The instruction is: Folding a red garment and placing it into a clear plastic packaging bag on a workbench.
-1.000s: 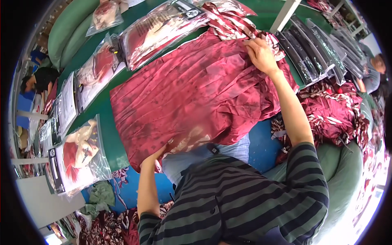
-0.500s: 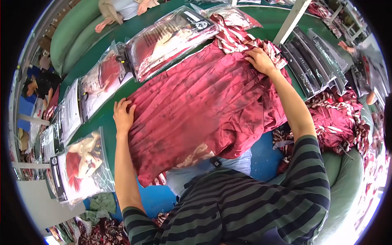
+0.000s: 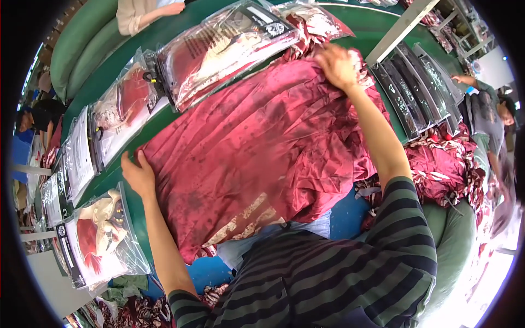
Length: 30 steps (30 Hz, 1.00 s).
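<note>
Red cloth [image 3: 246, 147] had slid left at its left corner since half a second before. It lay across the counter [image 3: 377, 27]. Its left hand spot, that corner, had the left hand [image 3: 138, 174] loose and spread beside it; the right hand [image 3: 336, 65] was too blurry to tell. Smoothing seemed under way, and gentle pulling was needed.

Green Table Under Glare from Four O'Clock

A green tabletop [image 3: 377, 24] stretches beyond the centre toward twelve, with a pale post [image 3: 402, 30] rising between one and two o'clock. Bulging green padded forms stand at ten [image 3: 82, 46] and four [image 3: 459, 246]. A blue surface [image 3: 347, 213], apparently floor, shows at four and seven. Pale bars [image 3: 33, 170] cross the rim near nine; a pale panel [image 3: 54, 281] sits at eight. White light floods in at four.
</note>
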### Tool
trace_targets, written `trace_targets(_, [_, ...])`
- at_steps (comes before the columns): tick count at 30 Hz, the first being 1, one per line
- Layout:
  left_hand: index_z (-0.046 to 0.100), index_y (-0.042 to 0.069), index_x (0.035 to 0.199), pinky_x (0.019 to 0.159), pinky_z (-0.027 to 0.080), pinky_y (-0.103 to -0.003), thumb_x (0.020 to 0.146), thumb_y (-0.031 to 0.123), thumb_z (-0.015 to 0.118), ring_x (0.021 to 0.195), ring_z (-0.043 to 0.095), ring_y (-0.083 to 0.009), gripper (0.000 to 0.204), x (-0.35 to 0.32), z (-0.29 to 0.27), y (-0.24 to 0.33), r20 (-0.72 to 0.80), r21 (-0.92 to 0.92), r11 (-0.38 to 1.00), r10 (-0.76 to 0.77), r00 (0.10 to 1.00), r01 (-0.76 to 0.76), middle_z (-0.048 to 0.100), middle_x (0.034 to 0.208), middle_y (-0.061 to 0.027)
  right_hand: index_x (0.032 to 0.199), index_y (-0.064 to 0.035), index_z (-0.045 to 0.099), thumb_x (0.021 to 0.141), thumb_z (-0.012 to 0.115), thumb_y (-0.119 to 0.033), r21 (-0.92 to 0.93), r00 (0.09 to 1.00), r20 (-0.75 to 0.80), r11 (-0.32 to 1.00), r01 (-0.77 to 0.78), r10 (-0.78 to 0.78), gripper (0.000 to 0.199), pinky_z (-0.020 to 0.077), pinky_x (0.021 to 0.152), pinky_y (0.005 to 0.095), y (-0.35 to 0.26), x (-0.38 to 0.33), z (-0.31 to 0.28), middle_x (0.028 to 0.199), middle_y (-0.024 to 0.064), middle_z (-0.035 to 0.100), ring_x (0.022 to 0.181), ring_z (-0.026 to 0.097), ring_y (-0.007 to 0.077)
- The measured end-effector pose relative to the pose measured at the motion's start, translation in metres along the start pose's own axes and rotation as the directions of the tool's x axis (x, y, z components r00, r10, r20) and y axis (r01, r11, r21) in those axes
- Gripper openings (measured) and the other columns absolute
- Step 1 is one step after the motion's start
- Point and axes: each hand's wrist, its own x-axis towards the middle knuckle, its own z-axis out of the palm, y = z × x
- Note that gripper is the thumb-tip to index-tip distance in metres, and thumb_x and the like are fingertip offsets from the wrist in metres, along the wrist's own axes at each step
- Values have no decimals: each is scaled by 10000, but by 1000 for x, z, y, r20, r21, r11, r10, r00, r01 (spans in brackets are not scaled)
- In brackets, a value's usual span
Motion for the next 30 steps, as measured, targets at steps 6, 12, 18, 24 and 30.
trace_targets(6, [592, 67, 1086, 853, 504, -474, 1026, 318, 512, 994, 647, -404, 269, -27, -34, -5, 181, 157, 984, -114, 977, 86, 690, 1103, -182, 1151, -87, 642, 959, 550, -535, -331, 833, 98, 807, -488, 544, 497, 512, 870, 465, 28, -10, -39, 1125, 122, 699, 1014, 661, 358])
trace_targets(12, [560, 77, 1214, 788, 514, -493, 1047, 320, 469, 908, 657, -444, 308, -24, -33, -16, 247, 105, 977, -206, 947, 185, 695, 1050, -219, 1019, -59, 580, 960, 545, -542, -134, 840, 198, 863, -487, 504, 487, 537, 730, 494, -7, -48, -22, 944, 184, 706, 854, 679, 433])
trace_targets(18, [517, 91, 1204, 722, 497, -537, 1056, 316, 447, 848, 650, -486, 278, -43, -105, -49, 184, -13, 993, -110, 977, 114, 696, 980, -237, 969, -71, 548, 966, 560, -505, -221, 812, 247, 847, -484, 528, 435, 541, 648, 479, -49, -81, -111, 841, 190, 691, 745, 674, 419])
trace_targets(24, [548, 74, 1253, 827, 514, -476, 1042, 260, 496, 953, 657, -430, 287, -44, -90, -70, 375, 136, 987, -128, 918, 82, 683, 1127, -200, 1096, -102, 550, 947, 601, -501, -276, 882, 141, 874, -401, 449, 428, 536, 566, 440, -54, -99, -105, 843, 169, 660, 671, 668, 398])
trace_targets(30, [539, 43, 1284, 988, 468, -425, 993, 172, 562, 1201, 575, -390, 319, -53, -85, -62, 158, 111, 969, 201, 967, -219, 592, 1342, -175, 1240, -122, 528, 929, 612, -519, -151, 878, 124, 884, -443, 462, 512, 551, 635, 463, -47, -116, -89, 1005, 177, 635, 755, 674, 398])
